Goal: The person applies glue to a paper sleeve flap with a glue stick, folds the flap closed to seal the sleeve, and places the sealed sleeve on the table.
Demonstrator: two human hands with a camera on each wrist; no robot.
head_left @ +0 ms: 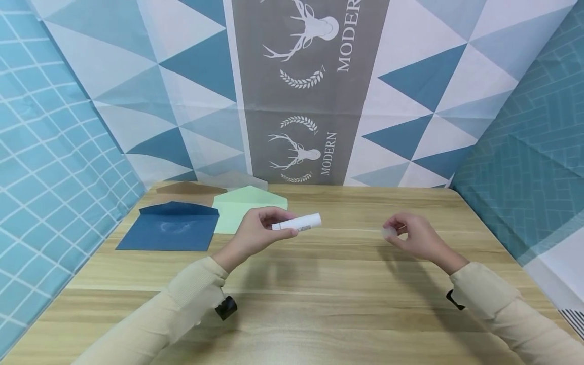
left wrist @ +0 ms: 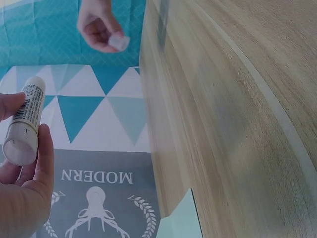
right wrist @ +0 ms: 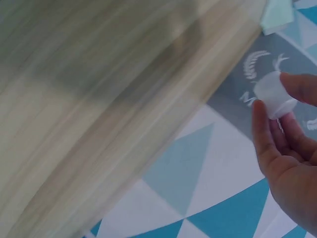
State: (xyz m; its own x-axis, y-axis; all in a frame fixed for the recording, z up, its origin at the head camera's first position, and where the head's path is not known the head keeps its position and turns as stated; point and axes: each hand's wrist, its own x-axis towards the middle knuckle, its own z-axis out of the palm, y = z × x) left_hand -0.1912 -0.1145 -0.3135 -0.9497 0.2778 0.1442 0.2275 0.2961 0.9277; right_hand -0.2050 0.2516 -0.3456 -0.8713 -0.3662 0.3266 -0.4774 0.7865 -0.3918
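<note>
My left hand (head_left: pixel 253 234) grips a white glue stick (head_left: pixel 304 222) above the middle of the table. The stick lies nearly level, one end pointing right, and printed text runs along its side in the left wrist view. Off to the right, my right hand (head_left: pixel 418 239) pinches a small translucent white cap (right wrist: pixel 275 94) between thumb and fingers, apart from the stick. Left of my left hand lies a dark blue envelope (head_left: pixel 171 230) with its flap up and a pale smear on it. Beside it is a light green envelope (head_left: pixel 234 208), partly behind my left hand.
A brown envelope (head_left: pixel 189 189) and a whitish envelope (head_left: pixel 234 180) lie at the back left, partly covered by the nearer ones. Patterned cloth walls (head_left: pixel 315 111) rise behind the wooden table (head_left: pixel 319 314) and on both sides.
</note>
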